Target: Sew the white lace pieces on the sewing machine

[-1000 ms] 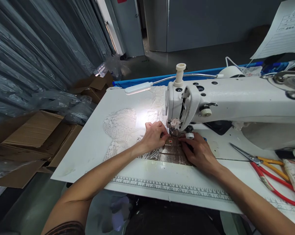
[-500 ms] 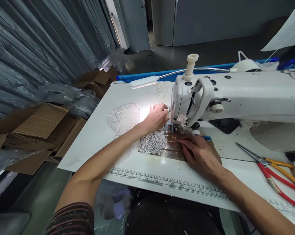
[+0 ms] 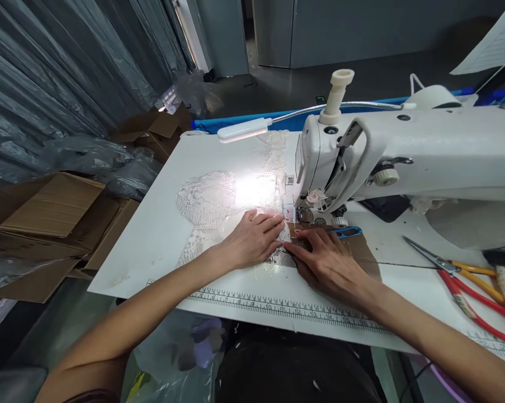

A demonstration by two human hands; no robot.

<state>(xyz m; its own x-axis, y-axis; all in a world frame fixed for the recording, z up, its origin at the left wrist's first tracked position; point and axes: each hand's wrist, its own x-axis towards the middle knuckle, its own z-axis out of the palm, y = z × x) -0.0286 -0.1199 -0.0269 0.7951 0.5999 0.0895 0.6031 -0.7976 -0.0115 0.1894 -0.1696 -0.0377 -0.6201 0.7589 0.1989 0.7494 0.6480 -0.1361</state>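
Lying flat on the white table (image 3: 160, 240), the lace piece (image 3: 218, 204) runs away from the person, its near end beside the sewing machine (image 3: 403, 157) needle. Both the left hand (image 3: 252, 243) and right hand (image 3: 325, 263) press it open-palmed, fingers spread, likely to hold it taut. Scissors (image 3: 466, 277) lie well right.

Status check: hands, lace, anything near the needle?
Both hands flat: left hand on white lace, right hand beside it. Blue snips lie by the presser foot.
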